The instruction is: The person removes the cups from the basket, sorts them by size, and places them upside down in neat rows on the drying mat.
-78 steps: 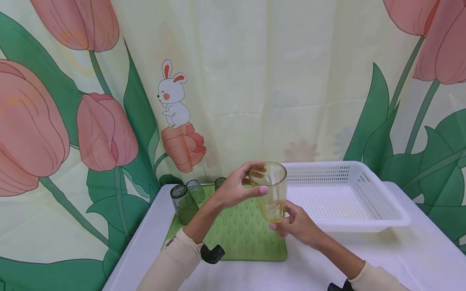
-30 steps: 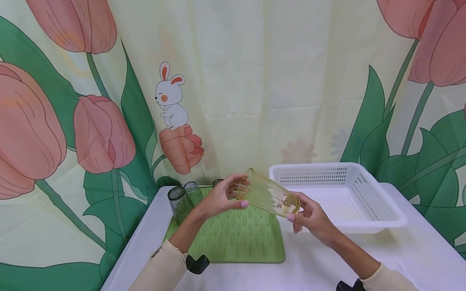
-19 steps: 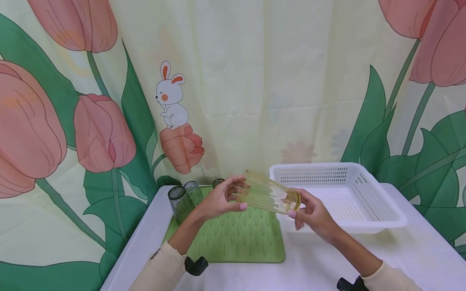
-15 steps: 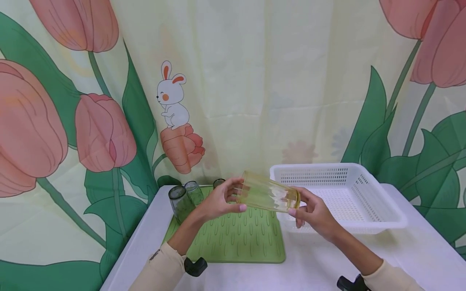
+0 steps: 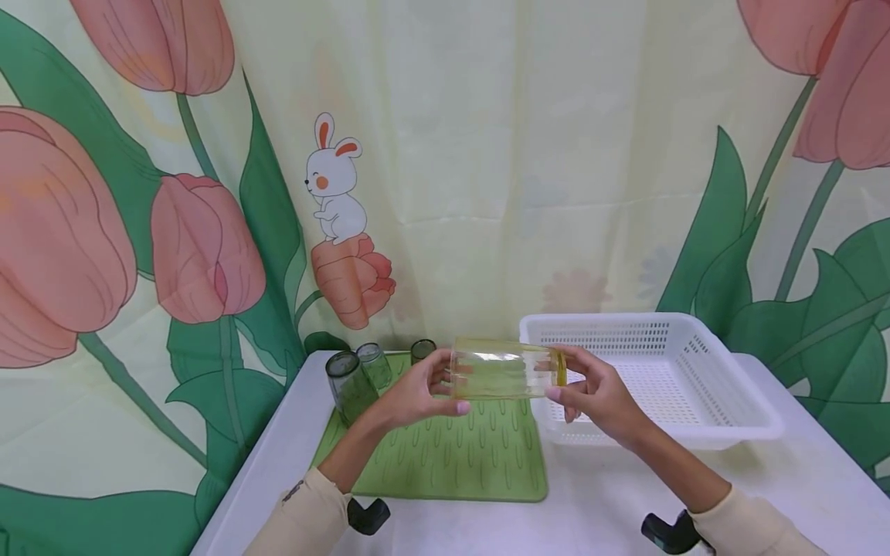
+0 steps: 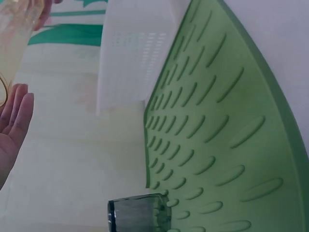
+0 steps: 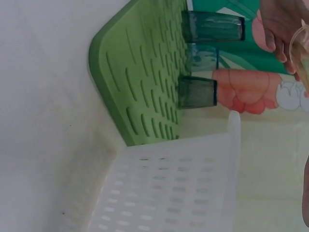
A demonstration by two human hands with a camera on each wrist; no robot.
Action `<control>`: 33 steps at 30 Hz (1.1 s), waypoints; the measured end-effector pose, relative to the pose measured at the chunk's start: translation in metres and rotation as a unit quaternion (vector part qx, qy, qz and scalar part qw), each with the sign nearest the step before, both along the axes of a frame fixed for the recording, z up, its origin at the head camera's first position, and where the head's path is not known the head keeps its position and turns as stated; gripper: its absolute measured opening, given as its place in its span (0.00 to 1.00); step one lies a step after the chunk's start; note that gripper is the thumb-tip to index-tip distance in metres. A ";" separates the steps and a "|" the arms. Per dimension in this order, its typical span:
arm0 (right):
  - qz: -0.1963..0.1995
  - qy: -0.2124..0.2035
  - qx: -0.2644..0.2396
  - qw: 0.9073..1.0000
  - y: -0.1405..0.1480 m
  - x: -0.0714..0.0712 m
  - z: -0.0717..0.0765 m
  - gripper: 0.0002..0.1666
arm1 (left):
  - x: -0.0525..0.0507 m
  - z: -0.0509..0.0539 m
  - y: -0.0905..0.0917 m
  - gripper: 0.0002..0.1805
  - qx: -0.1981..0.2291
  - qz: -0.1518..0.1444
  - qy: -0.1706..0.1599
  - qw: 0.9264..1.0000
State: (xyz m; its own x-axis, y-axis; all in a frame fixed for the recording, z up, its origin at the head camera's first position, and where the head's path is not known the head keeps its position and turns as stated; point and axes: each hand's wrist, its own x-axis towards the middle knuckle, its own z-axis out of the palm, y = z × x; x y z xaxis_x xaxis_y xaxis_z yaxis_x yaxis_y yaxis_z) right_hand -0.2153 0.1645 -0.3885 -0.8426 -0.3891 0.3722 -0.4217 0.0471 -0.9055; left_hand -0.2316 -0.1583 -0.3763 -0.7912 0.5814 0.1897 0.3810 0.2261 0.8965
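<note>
A clear yellow drinking glass (image 5: 507, 369) lies level in the air above the mat's far right part, rim to the left and base to the right. My right hand (image 5: 599, 395) pinches the base between thumb and fingers. At the rim is my left hand (image 5: 415, 392), its fingers behind the glass and its thumb apart below. In the left wrist view, the straight fingers (image 6: 20, 113) lie beside the rim. Part of the glass (image 7: 303, 53) and the left hand (image 7: 282, 26) show at the right wrist view's edge.
Below is a green ridged drying mat (image 5: 459, 463). Upside-down on it stand a tall dark glass (image 5: 351, 390), a smaller clear one (image 5: 375, 364) and a short dark one (image 5: 422, 351). Right of the mat, a white perforated basket (image 5: 751, 428) sits on the white-covered table (image 5: 598, 502).
The yellow glass has turned from upright to lying level, its base swinging right and up with my right hand. My left hand has moved slightly lower and left. The standing glasses stay put.
</note>
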 end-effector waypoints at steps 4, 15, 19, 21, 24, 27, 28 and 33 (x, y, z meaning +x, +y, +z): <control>-0.010 -0.005 0.011 1.000 -0.003 0.000 0.005 0.35 | 0.001 -0.005 -0.003 0.44 -0.002 -0.003 0.004 1.000; -0.017 -0.005 0.009 1.000 -0.014 0.000 0.017 0.35 | 0.001 -0.012 -0.010 0.43 0.005 -0.009 0.016 1.000; -0.017 -0.006 0.010 1.000 -0.018 0.000 0.021 0.35 | 0.003 -0.014 -0.012 0.44 0.009 -0.009 0.022 1.000; -0.017 -0.006 0.011 1.000 -0.020 0.000 0.023 0.35 | 0.003 -0.015 -0.013 0.44 0.011 -0.008 0.026 1.000; -0.019 -0.005 0.014 1.000 -0.021 -0.001 0.024 0.35 | 0.003 -0.017 -0.014 0.44 0.011 -0.003 0.029 1.000; -0.017 -0.003 0.011 1.000 -0.022 -0.002 0.024 0.37 | 0.004 -0.018 -0.014 0.45 0.010 0.003 0.030 1.000; -0.016 -0.003 0.009 1.000 -0.022 -0.002 0.024 0.38 | 0.004 -0.018 -0.014 0.45 0.010 0.004 0.029 1.000; -0.016 -0.017 -0.002 1.000 -0.025 -0.003 0.022 0.38 | 0.006 -0.019 -0.015 0.46 0.013 0.009 0.023 1.000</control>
State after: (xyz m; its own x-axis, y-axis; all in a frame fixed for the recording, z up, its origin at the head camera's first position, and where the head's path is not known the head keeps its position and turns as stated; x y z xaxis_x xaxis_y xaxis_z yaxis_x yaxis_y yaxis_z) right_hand -0.2188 0.1391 -0.3669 -0.8670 -0.3607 0.3439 -0.3885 0.0568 -0.9197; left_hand -0.2259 -0.1732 -0.3951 -0.7917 0.5613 0.2411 0.4177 0.2094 0.8841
